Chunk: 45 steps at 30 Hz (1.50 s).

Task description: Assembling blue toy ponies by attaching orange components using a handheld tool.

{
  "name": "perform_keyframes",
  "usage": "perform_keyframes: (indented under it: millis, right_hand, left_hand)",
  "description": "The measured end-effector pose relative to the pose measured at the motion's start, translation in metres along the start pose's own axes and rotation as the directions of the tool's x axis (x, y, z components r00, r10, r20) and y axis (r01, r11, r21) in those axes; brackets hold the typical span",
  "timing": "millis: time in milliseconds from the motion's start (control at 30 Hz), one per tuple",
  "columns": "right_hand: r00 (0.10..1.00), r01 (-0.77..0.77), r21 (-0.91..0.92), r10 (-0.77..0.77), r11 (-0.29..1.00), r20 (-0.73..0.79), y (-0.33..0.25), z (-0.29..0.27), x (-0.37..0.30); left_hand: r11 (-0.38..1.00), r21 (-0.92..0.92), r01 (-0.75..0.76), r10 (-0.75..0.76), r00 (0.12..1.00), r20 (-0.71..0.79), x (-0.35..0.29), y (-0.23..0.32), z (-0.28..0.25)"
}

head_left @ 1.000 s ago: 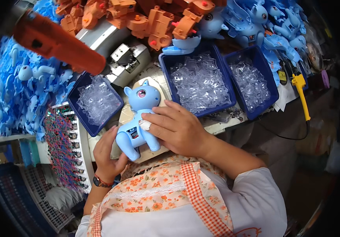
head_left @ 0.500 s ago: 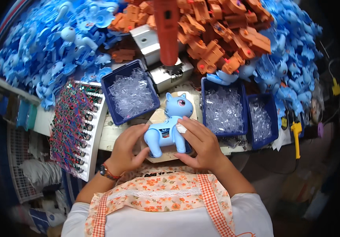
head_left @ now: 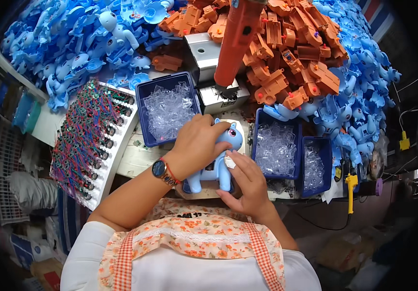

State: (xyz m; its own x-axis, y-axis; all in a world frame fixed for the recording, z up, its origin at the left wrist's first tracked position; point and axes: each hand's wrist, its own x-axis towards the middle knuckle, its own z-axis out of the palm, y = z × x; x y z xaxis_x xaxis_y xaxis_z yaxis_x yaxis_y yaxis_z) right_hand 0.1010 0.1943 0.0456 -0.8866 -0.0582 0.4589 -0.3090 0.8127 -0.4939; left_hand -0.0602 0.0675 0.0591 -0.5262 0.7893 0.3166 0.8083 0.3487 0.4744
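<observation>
A light-blue toy pony lies on its side on a pale board at the table's front edge, head toward the far side. My left hand reaches over its back and grips it around the head and neck, thumb and forefinger curled there. Against the chest and front leg rest the fingers of my right hand, its thumb lower down near the foot; a white wrap covers one finger. My left hand hides much of the pony's back and the opening in its body. Beyond its head hangs an orange-red powered screwdriver over a metal block.
Blue bins of clear plastic pieces flank the pony, two standing on the right. At left is a white foam tray of wired circuit parts. Orange housings and blue pony shells are heaped behind. A yellow-handled tool hangs at right.
My left hand has moved from the pony's rear up and right onto its head and neck. My right hand stays at the chest. The whole view has shifted slightly.
</observation>
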Motion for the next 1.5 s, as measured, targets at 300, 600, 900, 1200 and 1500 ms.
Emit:
perform_keyframes:
  millis: [300,600,900,1200,1500]
  right_hand:
    - [0.994,-0.009,0.125,-0.005,0.992,0.113,0.011,-0.028,0.013]
    - [0.905,0.077,0.347,0.08,0.935,-0.417,0.013,-0.05,0.189]
    - [0.709,0.17,0.435,0.197,0.884,-0.677,0.046,-0.008,0.204]
    - [0.808,-0.001,0.74,0.436,0.673,-0.396,0.024,-0.024,0.183]
    - [0.81,-0.098,0.736,0.484,0.67,-0.332,0.026,-0.026,0.162]
  left_hand:
    - [0.98,0.196,-0.046,0.03,0.996,0.083,0.001,0.008,-0.003]
    - [0.977,0.196,-0.082,0.085,0.996,-0.008,-0.002,0.004,-0.001]
    - [0.983,0.128,-0.13,0.138,0.989,-0.056,-0.005,0.0,0.001]
    - [0.984,0.129,-0.12,0.125,0.991,-0.038,-0.004,0.001,-0.002]
    - [0.985,0.134,-0.113,0.115,0.993,-0.011,-0.002,0.004,-0.005]
